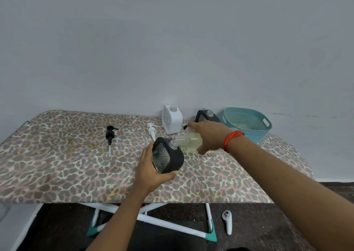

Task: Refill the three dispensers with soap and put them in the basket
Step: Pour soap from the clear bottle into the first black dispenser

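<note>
Far to the left of the left hand, a black pump lies flat on the leopard-print ironing board, clear tube pointing to the near edge. A white pump also lies flat, just beyond that hand's fingers.

The left hand has fingers & thumb curled round the black dispenser, thumb along its near btm edge. It holds the dispenser tilted, w/ the open clear neck up and to the right. The dispenser has a black frame w/ rounded corners and a clear quilted-pattern front panel; pump is off. Can't tell if it's lifted or resting on the board.

Beyond both hands, by the wall, a white dispenser stands upright, neck open.

To the right of the left hand, the right hand grips a clear refill bottle from above. The bottle holds pale yellow-green soap and is tipped sideways, mouth right at the black dispenser's neck; can't tell if they touch.

Just beyond the right hand stands a 2nd black dispenser, neck open, partly hidden by the hand. There's a red thread band on the right wrist.

Beyond and right of that wrist, a teal perforated basket w/ handles sits at the board's far right end. On the floor below the right forearm lies a white controller.
</note>
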